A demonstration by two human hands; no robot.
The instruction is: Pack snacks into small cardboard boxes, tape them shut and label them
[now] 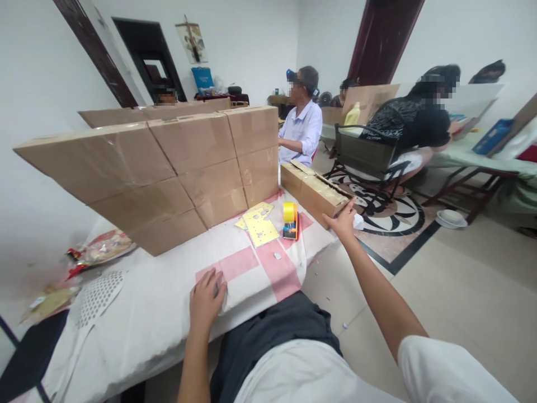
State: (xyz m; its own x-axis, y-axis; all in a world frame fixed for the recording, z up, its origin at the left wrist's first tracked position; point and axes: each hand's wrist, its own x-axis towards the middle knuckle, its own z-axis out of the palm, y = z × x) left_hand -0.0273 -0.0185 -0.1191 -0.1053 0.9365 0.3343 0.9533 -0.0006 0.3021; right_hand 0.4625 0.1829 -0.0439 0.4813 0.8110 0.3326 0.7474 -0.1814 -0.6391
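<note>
At the right edge of the table, my right hand (342,221) grips the near end of a long, narrow cardboard box (312,196), thumb on the near side and fingers over the far corner. Torn tape and a ragged seam run along the box's top. My left hand (206,295) rests on the tablecloth near the front edge, fingers loosely bent and apart; its palm side is hidden. Between the hands lie yellow sheets with grey spots (260,226), a tape dispenser with a yellow roll (290,220) and a small white scrap (277,256).
A wall of taped cardboard boxes (210,168) stands along the table's far side. A white perforated fly swatter (99,296) and a plastic-wrapped packet (103,246) lie at left. Beyond are a seated person in a light shirt (304,126), a folding chair (369,154) and a floor bowl (451,219).
</note>
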